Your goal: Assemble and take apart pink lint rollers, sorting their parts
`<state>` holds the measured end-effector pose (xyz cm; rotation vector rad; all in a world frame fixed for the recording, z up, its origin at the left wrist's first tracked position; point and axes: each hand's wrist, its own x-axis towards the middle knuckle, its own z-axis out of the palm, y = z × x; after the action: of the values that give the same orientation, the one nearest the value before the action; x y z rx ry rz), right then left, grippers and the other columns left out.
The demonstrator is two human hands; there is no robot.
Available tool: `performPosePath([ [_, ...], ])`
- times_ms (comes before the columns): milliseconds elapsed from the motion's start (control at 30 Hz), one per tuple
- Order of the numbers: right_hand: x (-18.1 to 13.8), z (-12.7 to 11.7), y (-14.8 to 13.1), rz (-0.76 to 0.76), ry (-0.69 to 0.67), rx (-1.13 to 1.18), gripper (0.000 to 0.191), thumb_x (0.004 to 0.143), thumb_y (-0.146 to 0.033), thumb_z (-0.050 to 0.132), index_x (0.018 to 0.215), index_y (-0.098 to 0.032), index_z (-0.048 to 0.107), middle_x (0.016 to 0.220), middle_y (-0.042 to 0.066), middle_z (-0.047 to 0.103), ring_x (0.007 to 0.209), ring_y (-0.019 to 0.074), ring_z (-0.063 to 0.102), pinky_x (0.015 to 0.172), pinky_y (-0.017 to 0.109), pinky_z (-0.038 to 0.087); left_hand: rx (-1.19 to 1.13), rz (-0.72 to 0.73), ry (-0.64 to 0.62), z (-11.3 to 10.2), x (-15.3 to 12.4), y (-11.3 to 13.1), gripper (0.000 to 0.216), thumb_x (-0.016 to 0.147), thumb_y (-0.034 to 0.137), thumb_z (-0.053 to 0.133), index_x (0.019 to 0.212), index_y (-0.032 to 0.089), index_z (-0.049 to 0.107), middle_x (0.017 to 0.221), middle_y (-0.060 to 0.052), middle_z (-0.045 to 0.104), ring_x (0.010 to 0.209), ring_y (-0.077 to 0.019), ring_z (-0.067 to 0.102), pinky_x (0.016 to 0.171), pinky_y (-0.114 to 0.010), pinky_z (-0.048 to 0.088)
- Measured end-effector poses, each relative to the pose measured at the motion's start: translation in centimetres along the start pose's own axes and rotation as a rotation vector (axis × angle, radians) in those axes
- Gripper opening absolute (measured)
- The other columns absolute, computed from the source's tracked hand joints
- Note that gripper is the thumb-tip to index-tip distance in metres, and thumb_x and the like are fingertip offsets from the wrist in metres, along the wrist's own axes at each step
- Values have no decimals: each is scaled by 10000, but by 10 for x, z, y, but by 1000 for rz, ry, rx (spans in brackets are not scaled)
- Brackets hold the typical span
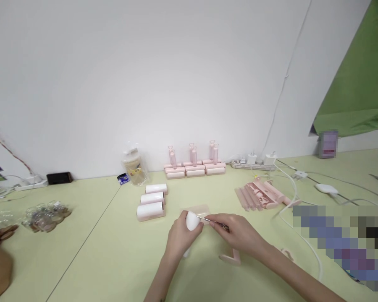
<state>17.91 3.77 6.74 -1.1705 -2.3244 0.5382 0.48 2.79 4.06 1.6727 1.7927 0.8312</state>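
Observation:
My left hand [180, 235] is closed around a white paper roll [192, 221], held end-up over the pale green table [119, 260]. My right hand [236, 233] pinches a thin metal tool [208, 219], tweezers perhaps, whose tip touches the roll's end. A pale pink flat piece [199, 209] lies just behind the roll. Below my right wrist a pink handle part [231, 257] rests on the table. To the left of my hands three white rolls [151, 200] lie side by side.
Finished pink lint rollers [193, 163] stand in rows at the wall. Loose pink parts [260, 196] lie to the right, by a power strip [252, 164] with chargers and white cables [297, 228]. A plastic jar [132, 167], a phone [59, 178] and small glass jars [45, 216] are at left.

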Motion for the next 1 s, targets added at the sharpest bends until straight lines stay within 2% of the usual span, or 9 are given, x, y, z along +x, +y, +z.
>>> performPosePath([
  [367, 0, 2, 1, 9, -11, -27, 322, 866, -288, 342, 1037, -297, 615, 962, -1, 683, 759, 183, 633, 627, 275, 469, 11, -33, -7, -4, -2, 2, 247, 703, 438, 516, 786, 208, 486, 700, -10, 591, 641, -181, 554, 524, -219, 366],
  [633, 2, 9, 8, -1, -6, -218, 330, 866, -231, 329, 1014, -240, 624, 868, 24, 696, 756, 180, 636, 626, 261, 451, 116, -42, -16, -4, 0, 2, 230, 708, 402, 493, 833, 210, 511, 764, -43, 625, 700, -215, 580, 555, -245, 365],
  [767, 7, 8, 15, 64, -4, -273, 328, 856, -206, 323, 993, -254, 617, 833, 20, 691, 721, 186, 635, 568, 257, 434, 185, -82, -38, -4, -3, 6, 228, 702, 399, 487, 841, 218, 501, 778, -51, 630, 714, -236, 584, 535, -250, 347],
  [833, 9, 5, 20, 134, 13, -205, 300, 858, -255, 337, 961, -258, 618, 833, 19, 687, 735, 195, 632, 557, 263, 436, 205, -96, -39, -4, -5, 7, 232, 704, 411, 481, 829, 216, 483, 778, -56, 627, 713, -242, 582, 524, -250, 339],
  [900, 14, -1, 25, 177, 72, -41, 278, 856, -320, 354, 958, -241, 600, 869, 32, 665, 737, 186, 627, 570, 271, 456, 203, -81, -21, -6, -5, 9, 254, 708, 433, 477, 841, 216, 465, 778, -55, 623, 716, -244, 581, 528, -250, 339],
  [1000, 26, -15, 24, 114, 187, 293, 279, 829, -393, 413, 965, -199, 560, 880, 52, 622, 744, 171, 615, 633, 286, 489, 158, -2, 6, -9, 0, 14, 300, 705, 459, 488, 877, 219, 434, 770, -37, 612, 706, -233, 577, 538, -247, 347],
])
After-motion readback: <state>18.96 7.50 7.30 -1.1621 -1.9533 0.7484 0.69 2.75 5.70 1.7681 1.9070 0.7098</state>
